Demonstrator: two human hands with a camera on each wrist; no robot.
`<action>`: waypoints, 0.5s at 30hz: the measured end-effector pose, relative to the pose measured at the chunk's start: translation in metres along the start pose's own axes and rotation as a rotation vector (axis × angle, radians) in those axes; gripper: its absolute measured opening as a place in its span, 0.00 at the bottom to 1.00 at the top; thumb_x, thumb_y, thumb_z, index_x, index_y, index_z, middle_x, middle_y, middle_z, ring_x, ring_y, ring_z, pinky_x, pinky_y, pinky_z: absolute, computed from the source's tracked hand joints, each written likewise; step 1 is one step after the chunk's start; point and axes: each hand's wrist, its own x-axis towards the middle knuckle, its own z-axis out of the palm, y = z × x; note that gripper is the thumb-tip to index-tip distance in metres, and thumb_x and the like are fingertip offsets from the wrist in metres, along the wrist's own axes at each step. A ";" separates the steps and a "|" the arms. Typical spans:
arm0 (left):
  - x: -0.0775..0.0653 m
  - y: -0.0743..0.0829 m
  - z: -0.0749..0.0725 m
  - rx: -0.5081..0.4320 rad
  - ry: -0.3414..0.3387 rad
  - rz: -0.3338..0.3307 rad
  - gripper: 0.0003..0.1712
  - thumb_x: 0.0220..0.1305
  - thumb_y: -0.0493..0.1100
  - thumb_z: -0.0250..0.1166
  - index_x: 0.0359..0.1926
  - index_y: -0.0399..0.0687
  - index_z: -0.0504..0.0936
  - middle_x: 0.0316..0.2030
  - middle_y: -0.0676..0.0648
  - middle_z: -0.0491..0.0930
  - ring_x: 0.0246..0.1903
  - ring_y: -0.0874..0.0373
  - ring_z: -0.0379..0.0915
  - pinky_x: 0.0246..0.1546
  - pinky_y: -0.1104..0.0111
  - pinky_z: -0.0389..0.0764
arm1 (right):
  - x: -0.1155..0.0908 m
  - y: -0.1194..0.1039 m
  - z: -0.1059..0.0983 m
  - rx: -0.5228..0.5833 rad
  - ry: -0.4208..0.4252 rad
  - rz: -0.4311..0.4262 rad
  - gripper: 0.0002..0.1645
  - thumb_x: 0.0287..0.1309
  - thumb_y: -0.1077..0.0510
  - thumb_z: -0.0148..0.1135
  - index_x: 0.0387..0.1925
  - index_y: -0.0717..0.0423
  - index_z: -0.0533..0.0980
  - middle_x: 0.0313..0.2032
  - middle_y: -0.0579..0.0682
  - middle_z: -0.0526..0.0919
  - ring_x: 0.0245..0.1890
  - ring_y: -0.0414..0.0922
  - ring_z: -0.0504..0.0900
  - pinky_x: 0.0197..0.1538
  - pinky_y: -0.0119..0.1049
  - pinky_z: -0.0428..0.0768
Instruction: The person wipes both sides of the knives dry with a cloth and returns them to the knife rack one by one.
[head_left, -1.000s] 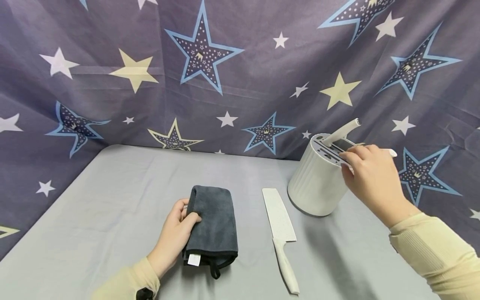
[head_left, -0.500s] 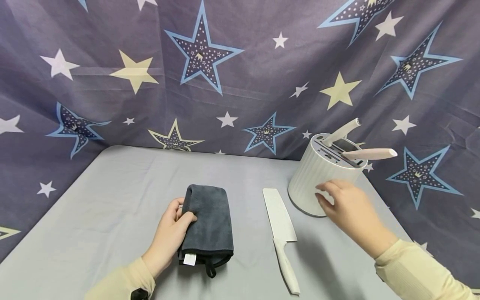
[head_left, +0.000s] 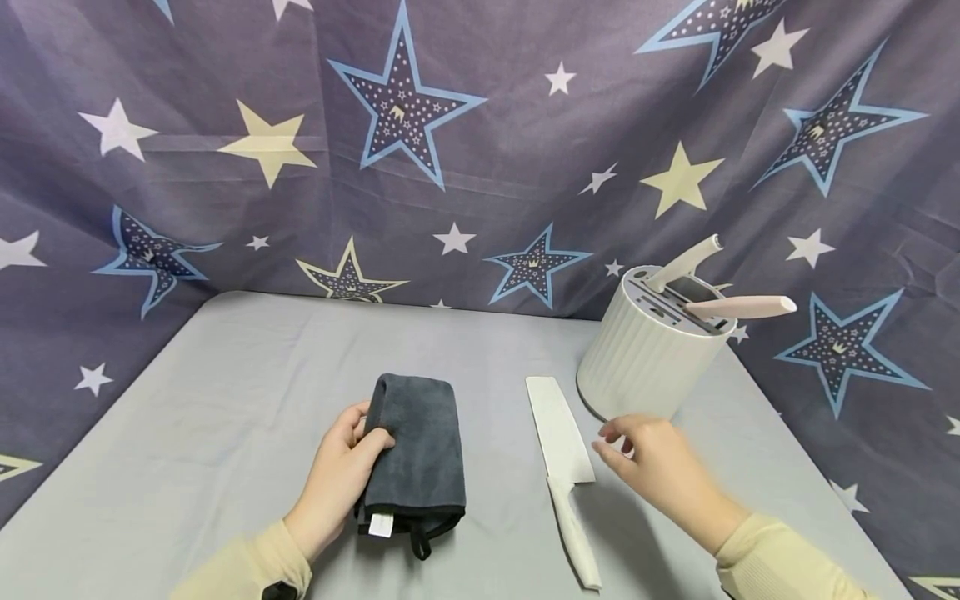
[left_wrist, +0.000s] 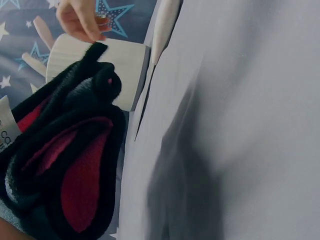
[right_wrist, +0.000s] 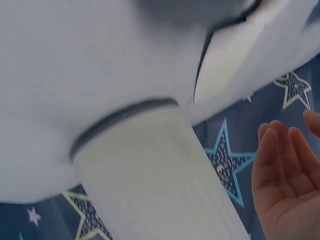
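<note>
My left hand [head_left: 337, 471] grips a folded dark grey towel [head_left: 416, 442] by its left edge, the thumb on top. In the left wrist view the towel's folds [left_wrist: 82, 185] show a red inner side and black trim. My right hand [head_left: 656, 467] holds nothing; its fingers are loosely bent, right of a cleaver [head_left: 558, 433] with a white blade and pale handle. The cleaver lies flat on the table between the two hands. Behind the right hand stands a white ribbed knife block [head_left: 637, 367]. In the right wrist view the right hand's fingers [right_wrist: 280, 165] are apart from the block.
Two pale-handled knives stick out of the knife block: one handle [head_left: 686, 262] points up and right, a pinkish handle [head_left: 742, 307] points right. A grey cloth covers the table [head_left: 247, 400]. A purple star-patterned curtain [head_left: 480, 142] hangs behind it.
My right hand has let go of the pinkish knife handle at the block and come down toward the cleaver. The left hand and towel have shifted slightly left.
</note>
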 end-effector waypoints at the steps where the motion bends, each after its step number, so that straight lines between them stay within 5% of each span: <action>1: 0.000 -0.001 0.000 0.001 0.000 -0.002 0.28 0.62 0.35 0.56 0.64 0.42 0.70 0.46 0.42 0.83 0.33 0.60 0.80 0.33 0.69 0.80 | -0.002 0.000 0.003 0.020 -0.018 0.014 0.03 0.52 0.60 0.71 0.30 0.54 0.84 0.28 0.44 0.86 0.24 0.36 0.77 0.28 0.29 0.75; 15: 0.001 -0.007 0.000 0.015 0.030 -0.019 0.23 0.62 0.37 0.60 0.59 0.47 0.76 0.42 0.47 0.85 0.31 0.60 0.80 0.32 0.68 0.81 | -0.023 -0.001 0.046 0.256 -0.204 0.114 0.08 0.53 0.53 0.71 0.23 0.48 0.81 0.21 0.36 0.81 0.19 0.26 0.70 0.25 0.25 0.72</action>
